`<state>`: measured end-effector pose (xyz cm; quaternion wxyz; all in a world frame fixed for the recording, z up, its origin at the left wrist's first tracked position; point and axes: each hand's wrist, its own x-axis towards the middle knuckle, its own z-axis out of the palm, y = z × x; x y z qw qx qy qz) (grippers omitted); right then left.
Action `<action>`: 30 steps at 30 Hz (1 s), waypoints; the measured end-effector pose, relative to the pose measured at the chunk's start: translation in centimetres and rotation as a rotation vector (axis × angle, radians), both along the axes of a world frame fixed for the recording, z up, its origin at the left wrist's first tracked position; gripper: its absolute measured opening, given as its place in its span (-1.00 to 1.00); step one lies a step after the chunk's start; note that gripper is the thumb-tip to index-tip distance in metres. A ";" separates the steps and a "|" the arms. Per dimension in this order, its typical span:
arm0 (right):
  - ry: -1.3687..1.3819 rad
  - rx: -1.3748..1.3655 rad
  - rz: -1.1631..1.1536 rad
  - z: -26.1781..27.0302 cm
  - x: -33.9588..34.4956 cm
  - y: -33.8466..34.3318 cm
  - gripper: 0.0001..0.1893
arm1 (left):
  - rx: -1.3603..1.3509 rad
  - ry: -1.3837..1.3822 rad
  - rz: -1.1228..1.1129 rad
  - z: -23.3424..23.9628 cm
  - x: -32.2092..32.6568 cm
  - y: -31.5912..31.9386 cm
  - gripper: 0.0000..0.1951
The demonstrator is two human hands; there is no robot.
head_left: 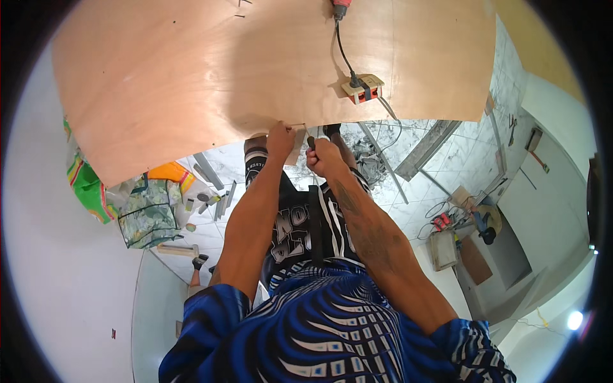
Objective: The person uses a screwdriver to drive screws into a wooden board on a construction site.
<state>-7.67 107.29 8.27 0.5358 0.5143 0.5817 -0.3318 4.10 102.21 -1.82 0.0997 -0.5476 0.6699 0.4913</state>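
A wide plywood sheet (167,81) spans the space in front of me. My left hand (281,140) is at its near edge, with thumb and fingers pinched together; whether something thin is between them is too small to tell. In my right hand (327,157) is a hand tool with a dark handle (311,142), probably a screwdriver. Its thin shaft points up to the board's edge, just right of my left fingertips. On the sheet rests an outlet box (363,89) with a plug in it. The plug's black cord runs to a red power tool (341,6), partly cut off by the view.
Loose screws or nails (240,16) lie on the sheet. Bags (151,210) and metal offcuts (225,201) are on the tiled floor at left. Metal profiles (426,149) and debris (368,158) lie at right. Another person (489,222) is at far right; someone's leg (196,275) shows lower left.
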 end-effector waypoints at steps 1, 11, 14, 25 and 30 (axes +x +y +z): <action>-0.008 -0.029 0.039 1.0 -0.3 0.2 -0.87 | -0.024 0.021 -0.085 -0.3 -0.2 -0.5 -0.73; 0.176 -0.106 0.627 6.0 -3.8 7.9 -0.65 | -0.028 -0.260 -0.491 -0.1 -5.0 -3.8 -0.66; 0.164 -0.119 0.689 6.4 -3.7 8.2 -0.63 | -0.069 -0.243 -0.521 0.2 -5.1 -4.0 -0.69; 0.250 -0.260 0.842 6.9 -3.5 11.1 -0.61 | -0.205 -0.210 -0.361 -0.9 -5.7 -7.8 -0.76; 0.233 -0.223 0.783 9.1 -4.8 11.5 -0.61 | -0.669 -0.109 0.043 -5.1 -5.2 -23.0 -0.68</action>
